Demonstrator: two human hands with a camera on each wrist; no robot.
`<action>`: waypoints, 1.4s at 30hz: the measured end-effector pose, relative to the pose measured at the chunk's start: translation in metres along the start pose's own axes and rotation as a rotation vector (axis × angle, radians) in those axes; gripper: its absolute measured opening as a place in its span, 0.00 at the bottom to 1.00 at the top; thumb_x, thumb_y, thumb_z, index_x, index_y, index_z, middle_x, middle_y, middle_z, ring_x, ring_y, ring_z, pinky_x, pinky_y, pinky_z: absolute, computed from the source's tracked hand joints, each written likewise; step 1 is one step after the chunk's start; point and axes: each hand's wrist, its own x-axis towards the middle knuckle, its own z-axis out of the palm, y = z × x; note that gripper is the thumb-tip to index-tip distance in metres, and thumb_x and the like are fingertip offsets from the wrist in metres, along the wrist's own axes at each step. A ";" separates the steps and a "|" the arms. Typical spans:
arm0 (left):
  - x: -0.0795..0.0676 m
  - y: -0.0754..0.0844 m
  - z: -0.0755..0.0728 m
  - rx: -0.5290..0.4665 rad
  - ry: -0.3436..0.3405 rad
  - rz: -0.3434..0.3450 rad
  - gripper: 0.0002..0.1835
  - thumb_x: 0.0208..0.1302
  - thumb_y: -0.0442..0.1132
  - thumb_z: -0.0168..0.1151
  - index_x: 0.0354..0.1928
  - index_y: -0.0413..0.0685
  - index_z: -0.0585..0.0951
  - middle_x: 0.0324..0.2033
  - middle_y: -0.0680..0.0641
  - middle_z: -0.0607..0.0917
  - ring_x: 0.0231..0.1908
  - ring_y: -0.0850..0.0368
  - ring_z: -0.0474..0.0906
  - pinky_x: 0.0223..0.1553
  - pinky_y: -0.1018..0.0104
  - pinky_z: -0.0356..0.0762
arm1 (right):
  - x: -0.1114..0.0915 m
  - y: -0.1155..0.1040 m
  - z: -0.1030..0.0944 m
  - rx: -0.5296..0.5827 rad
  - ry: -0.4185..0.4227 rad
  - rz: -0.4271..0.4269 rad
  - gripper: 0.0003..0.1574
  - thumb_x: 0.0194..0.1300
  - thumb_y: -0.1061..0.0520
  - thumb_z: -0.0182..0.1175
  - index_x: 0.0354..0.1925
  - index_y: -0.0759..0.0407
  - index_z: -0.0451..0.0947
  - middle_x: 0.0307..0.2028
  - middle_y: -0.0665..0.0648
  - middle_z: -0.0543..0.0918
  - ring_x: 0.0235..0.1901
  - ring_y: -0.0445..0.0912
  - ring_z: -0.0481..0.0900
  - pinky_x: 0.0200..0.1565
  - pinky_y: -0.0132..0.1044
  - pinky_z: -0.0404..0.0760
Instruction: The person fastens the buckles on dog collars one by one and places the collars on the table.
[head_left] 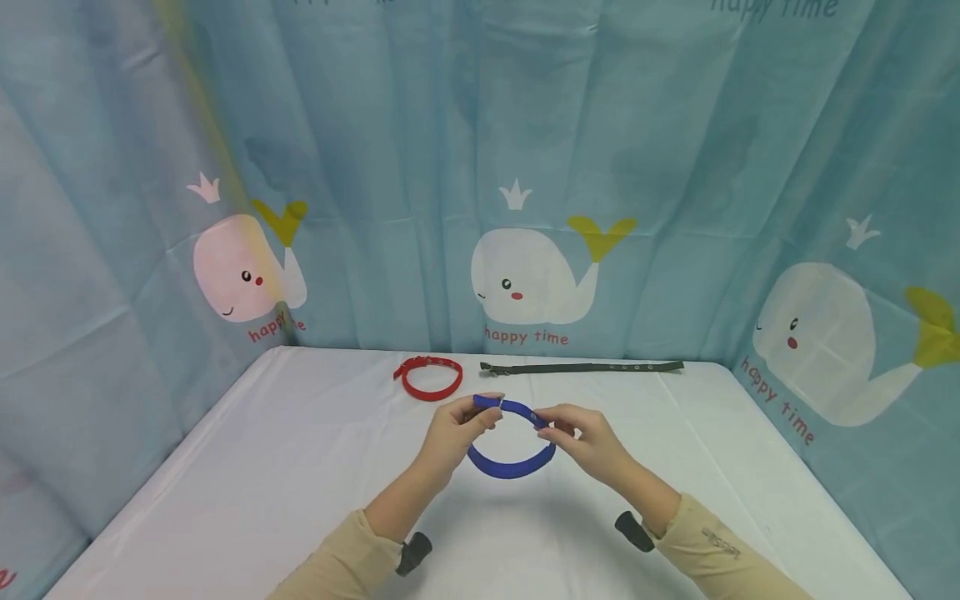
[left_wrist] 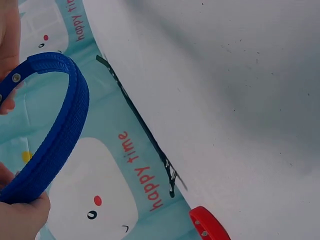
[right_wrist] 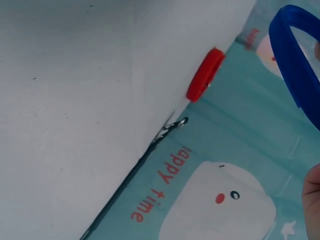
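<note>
A blue pet collar (head_left: 510, 469), curved into a ring, is held up above the table. My left hand (head_left: 450, 433) pinches it near the metal buckle, with a short blue end sticking out past the fingers. On the opposite side, my right hand (head_left: 592, 440) pinches the strap between thumb and fingers. In the left wrist view a metal eyelet shows on the blue collar (left_wrist: 75, 105). The right wrist view catches only part of the blue collar (right_wrist: 295, 65) and the edge of my right hand (right_wrist: 312, 200). Fingers partly hide the buckle.
Toward the back of the white table (head_left: 247, 475) lies a red collar (head_left: 431, 395) in a loop. To its right, a dark green collar (head_left: 570, 368) is stretched straight along the back edge. A blue whale-print curtain (head_left: 405, 167) surrounds the table's back and sides.
</note>
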 end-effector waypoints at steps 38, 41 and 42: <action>-0.003 -0.001 -0.003 0.002 0.053 0.022 0.19 0.65 0.45 0.65 0.53 0.41 0.82 0.46 0.43 0.85 0.46 0.48 0.80 0.54 0.47 0.74 | 0.001 -0.001 0.019 0.037 0.028 0.104 0.13 0.63 0.71 0.61 0.47 0.70 0.80 0.36 0.60 0.87 0.27 0.40 0.75 0.31 0.31 0.77; -0.004 -0.001 -0.002 0.007 0.047 0.034 0.20 0.65 0.45 0.65 0.53 0.41 0.82 0.48 0.42 0.85 0.49 0.46 0.79 0.55 0.47 0.73 | 0.001 -0.003 0.020 0.060 0.028 0.128 0.11 0.63 0.70 0.61 0.46 0.69 0.81 0.35 0.59 0.87 0.26 0.40 0.75 0.30 0.32 0.76; -0.004 -0.002 -0.002 0.012 0.043 0.041 0.20 0.65 0.45 0.65 0.53 0.40 0.82 0.48 0.42 0.85 0.50 0.46 0.79 0.55 0.47 0.73 | 0.002 -0.003 0.021 0.061 0.029 0.126 0.11 0.63 0.69 0.62 0.45 0.69 0.82 0.34 0.59 0.86 0.26 0.40 0.74 0.29 0.32 0.76</action>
